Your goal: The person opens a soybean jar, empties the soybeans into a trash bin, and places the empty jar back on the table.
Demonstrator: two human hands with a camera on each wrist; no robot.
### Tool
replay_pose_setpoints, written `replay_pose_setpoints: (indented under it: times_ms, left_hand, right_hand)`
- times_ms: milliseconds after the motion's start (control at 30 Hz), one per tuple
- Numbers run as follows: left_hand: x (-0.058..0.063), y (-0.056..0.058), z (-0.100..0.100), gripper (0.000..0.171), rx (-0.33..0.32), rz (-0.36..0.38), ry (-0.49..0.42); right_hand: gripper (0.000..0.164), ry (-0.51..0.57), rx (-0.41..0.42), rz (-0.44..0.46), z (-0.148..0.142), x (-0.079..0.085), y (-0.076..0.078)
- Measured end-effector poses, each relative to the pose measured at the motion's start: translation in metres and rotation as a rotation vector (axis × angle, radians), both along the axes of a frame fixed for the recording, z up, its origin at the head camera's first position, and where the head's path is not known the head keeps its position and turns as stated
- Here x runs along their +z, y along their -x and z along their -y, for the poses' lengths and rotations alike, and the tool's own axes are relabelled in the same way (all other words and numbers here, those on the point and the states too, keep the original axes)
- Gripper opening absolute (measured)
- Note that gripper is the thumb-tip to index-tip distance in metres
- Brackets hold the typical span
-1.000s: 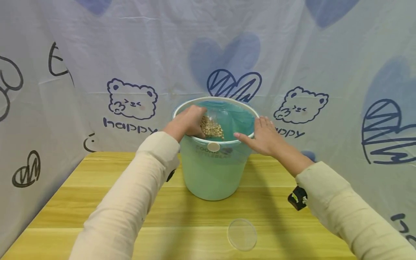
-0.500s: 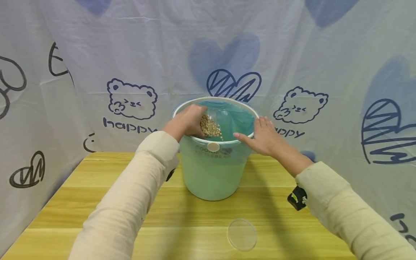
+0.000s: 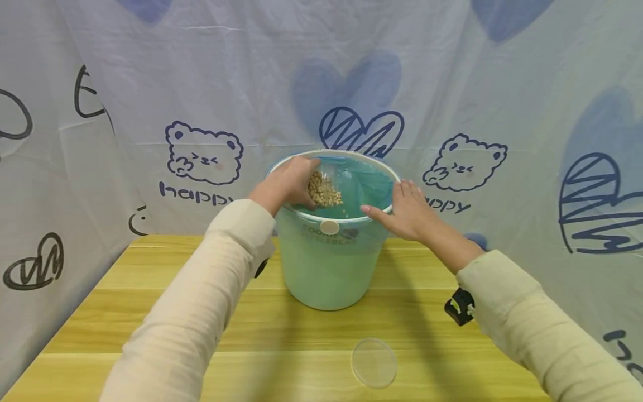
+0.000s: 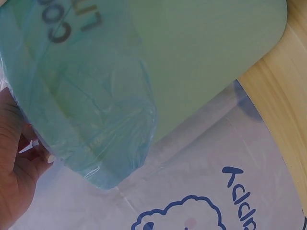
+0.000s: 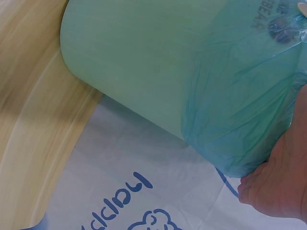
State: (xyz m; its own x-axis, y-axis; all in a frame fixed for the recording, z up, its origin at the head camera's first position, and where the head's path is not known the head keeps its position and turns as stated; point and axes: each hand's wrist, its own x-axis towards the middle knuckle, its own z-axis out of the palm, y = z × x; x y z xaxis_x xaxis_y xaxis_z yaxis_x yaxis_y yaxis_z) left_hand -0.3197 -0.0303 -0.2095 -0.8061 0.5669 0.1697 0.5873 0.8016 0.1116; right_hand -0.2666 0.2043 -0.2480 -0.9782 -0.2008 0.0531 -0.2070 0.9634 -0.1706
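In the head view a pale green trash can (image 3: 329, 268) stands on the table, lined with a blue-green plastic bag (image 3: 377, 187). Inside its mouth my left hand (image 3: 291, 180) grips a clear plastic jar (image 3: 327, 177) tilted on its side, its opening toward the right. Pale round beans (image 3: 322, 192) lie in the jar, and a few loose ones drop from its lip. My right hand (image 3: 412, 212) rests on the can's right rim, fingers straight and thumb over the edge. In the left wrist view the bag and can hide most of the jar.
A clear round lid (image 3: 374, 363) lies flat on the wood-grain table (image 3: 176, 318), nearer me than the can. A printed cloth (image 3: 261, 84) hangs right behind the can and along both sides. A small cream knob (image 3: 329, 227) sits on the can's front rim.
My left hand has lifted slightly with the jar. The beans in it have shifted, and a few fall below its lip. My right hand and the can have stayed in place.
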Motion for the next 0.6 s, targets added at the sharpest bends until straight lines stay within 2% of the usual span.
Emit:
replay_pose_setpoints:
  times_ms: [367,500,600]
  left_hand:
    - [0.0003,-0.0004,-0.0021,0.066,0.008,-0.009,0.024]
    - [-0.0004,0.0005,-0.0038,0.072,0.004,-0.011,0.035]
    - [-0.0015,0.0019,-0.0053,0.081,0.007,0.014,0.043]
  right_hand:
    - [0.109,0.003,-0.007,0.008,0.0004,-0.0014,0.0001]
    - [0.109,0.005,-0.007,0.007,0.0004,-0.0020,0.0002]
    - [0.109,0.007,-0.008,0.006,0.0005,-0.0020,0.0003]
